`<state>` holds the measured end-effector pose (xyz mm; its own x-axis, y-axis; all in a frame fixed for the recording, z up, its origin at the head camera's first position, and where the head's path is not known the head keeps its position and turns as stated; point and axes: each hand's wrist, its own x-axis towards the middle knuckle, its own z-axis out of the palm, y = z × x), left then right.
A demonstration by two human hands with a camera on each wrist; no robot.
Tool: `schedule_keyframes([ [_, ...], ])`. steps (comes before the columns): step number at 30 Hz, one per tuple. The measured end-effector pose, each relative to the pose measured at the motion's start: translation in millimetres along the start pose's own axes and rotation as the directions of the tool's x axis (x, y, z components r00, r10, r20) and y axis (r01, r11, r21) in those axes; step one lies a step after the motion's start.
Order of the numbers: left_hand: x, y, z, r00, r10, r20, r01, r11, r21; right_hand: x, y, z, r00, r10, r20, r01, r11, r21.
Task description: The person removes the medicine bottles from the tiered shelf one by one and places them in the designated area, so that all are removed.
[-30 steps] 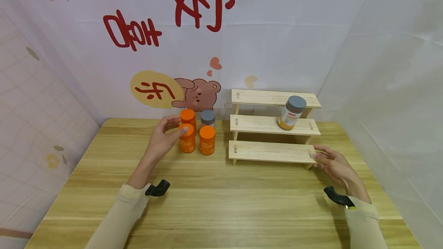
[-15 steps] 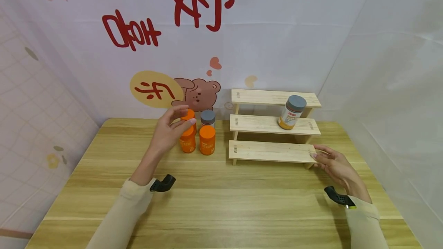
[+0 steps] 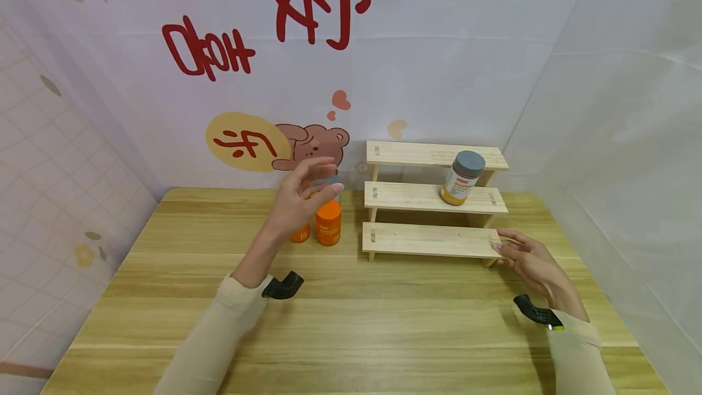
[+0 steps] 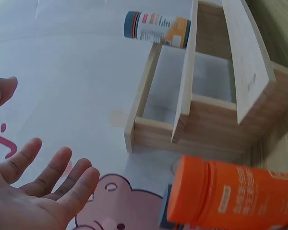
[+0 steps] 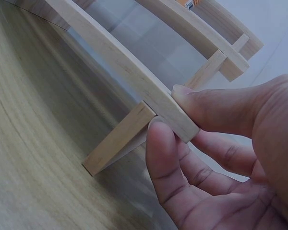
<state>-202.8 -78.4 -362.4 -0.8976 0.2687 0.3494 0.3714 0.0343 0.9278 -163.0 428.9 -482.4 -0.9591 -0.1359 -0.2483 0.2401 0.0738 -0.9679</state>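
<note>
My left hand [image 3: 298, 200] is raised over a group of bottles, fingers and thumb apart with nothing between them. Under it stand an orange bottle [image 3: 328, 224] and another orange bottle [image 3: 300, 235], mostly covered by the hand. A grey-capped bottle [image 4: 165, 208] shows partly behind the orange one in the left wrist view. My right hand [image 3: 532, 261] pinches the right end of the lowest board of a three-tier wooden shelf [image 3: 428, 240], thumb above and fingers below, as the right wrist view shows. A white-and-yellow bottle with a grey cap [image 3: 462, 178] stands on the middle tier.
The wooden table [image 3: 384, 328] spreads in front of the shelf and bottles. A white printed cloth [image 3: 450, 66] hangs behind and at both sides, close to the table's back edge. The shelf stands right of the bottles.
My left hand has moved up and to the right from the left orange bottles to over the grey-capped and right orange ones. My right hand keeps its pinch on the shelf.
</note>
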Motion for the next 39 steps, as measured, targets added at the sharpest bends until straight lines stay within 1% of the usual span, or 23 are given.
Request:
schedule_keyframes([
  [6,7.8,5.6,19.1,0.999,0.001,0.054,0.003,0.998,-0.066,-2.1,-0.5,1.1,1.000,-0.013,-0.002,0.013,1.000,0.005],
  [12,13.9,8.2,40.0,0.993,0.004,0.116,0.009,0.994,-0.109,-2.6,0.4,1.4,1.000,-0.021,-0.003,0.021,1.000,-0.001],
  [15,17.7,7.8,48.3,0.990,0.014,0.142,0.002,0.994,-0.107,-2.0,1.0,1.8,1.000,-0.015,-0.003,0.015,1.000,-0.002],
  [18,22.3,6.6,55.5,0.986,0.011,0.167,0.008,0.994,-0.111,-1.5,1.5,2.3,1.000,-0.006,-0.008,0.006,1.000,-0.010],
  [22,27.7,4.8,65.2,0.980,-0.005,0.197,0.024,0.995,-0.095,-2.5,1.4,2.8,1.000,0.001,-0.013,-0.001,1.000,-0.019],
  [26,33.3,2.0,75.4,0.975,-0.002,0.222,0.018,0.998,-0.068,-4.4,1.1,3.4,1.000,0.005,-0.015,-0.005,1.000,-0.024],
  [29,37.3,0.8,83.0,0.971,-0.015,0.237,0.029,0.998,-0.053,-5.4,1.4,3.7,1.000,0.009,-0.020,-0.010,1.000,-0.027],
  [33,42.4,-1.0,92.7,0.964,-0.045,0.260,0.060,0.997,-0.048,-6.4,2.3,4.0,1.000,0.015,-0.026,-0.015,1.000,-0.016],
  [36,45.5,-2.3,99.4,0.959,-0.054,0.279,0.072,0.996,-0.051,-7.0,3.1,4.0,0.999,0.017,-0.028,-0.018,1.000,-0.008],
  [39,48.2,-3.3,105.9,0.954,-0.054,0.296,0.071,0.996,-0.046,-7.5,3.9,4.0,1.000,0.012,-0.027,-0.012,1.000,-0.010],
])
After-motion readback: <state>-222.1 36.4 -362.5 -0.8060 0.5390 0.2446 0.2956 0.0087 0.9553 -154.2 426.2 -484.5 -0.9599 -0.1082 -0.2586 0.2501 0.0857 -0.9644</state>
